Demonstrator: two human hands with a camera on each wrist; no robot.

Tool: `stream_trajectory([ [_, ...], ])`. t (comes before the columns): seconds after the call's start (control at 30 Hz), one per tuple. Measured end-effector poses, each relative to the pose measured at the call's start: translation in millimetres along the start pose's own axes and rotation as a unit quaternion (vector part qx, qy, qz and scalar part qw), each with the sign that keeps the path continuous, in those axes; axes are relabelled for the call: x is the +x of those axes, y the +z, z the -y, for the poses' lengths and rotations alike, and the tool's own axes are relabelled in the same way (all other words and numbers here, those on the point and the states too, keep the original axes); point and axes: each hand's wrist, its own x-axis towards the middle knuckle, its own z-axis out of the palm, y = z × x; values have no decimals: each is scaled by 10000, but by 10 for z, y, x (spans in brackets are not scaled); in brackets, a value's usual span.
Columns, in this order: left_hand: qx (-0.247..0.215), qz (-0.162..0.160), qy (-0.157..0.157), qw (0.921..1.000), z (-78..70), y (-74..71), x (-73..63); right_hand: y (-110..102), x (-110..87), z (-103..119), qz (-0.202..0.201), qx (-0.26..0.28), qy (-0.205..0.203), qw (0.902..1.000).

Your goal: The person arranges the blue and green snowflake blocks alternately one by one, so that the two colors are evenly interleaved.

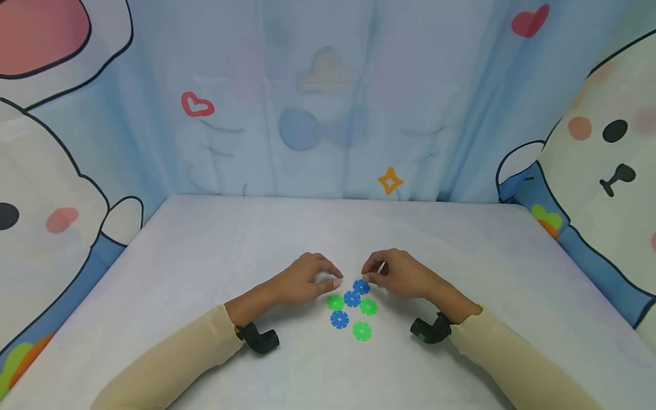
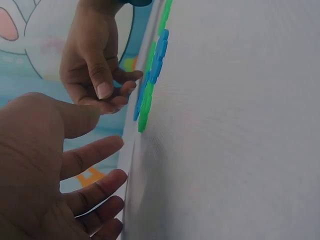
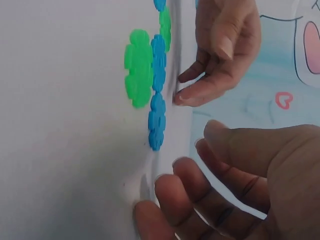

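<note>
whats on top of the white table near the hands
Three blue flower-shaped discs and three green flower-shaped discs lie on the white table, near the left hand and right hand. What lies beneath the discs is covered and cannot be seen.

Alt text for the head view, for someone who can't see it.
A person's left hand and right hand flank six small flower-shaped discs, three blue and three green, on a white table. A pale blue cartoon curtain hangs behind.

Blue flower discs (image 1: 339, 319); green flower discs (image 1: 361, 331); white tabletop (image 1: 230, 233); beige sleeves (image 1: 174, 361); pale-blue curtain (image 1: 435, 57), red hearts (image 1: 531, 23).
</note>
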Motion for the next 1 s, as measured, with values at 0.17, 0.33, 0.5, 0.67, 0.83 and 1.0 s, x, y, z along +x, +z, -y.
stream_trajectory([
  [0.17, 46, 244, 24, 9997, 41, -11, -22, -63, -25, -58, 227, 133, -370, 9990],
  [0.33, -25, 454, 105, 9989, 88, 20, -38, -83, -46, -126, 324, 205, -585, 9975],
  [0.5, 14, 569, 289, 9980, 111, 43, -26, -35, -40, -182, 347, 156, -553, 9977],
  [0.67, 103, 593, 418, 9973, 133, 54, -16, 36, -11, -194, 268, 14, -553, 9981],
  [0.83, 173, 568, 480, 9971, 139, 45, -22, 90, 2, -171, 295, -162, -454, 9984],
  [1.0, 195, 597, 430, 9971, 137, 26, -28, 118, 20, -139, 309, -210, -535, 9979],
])
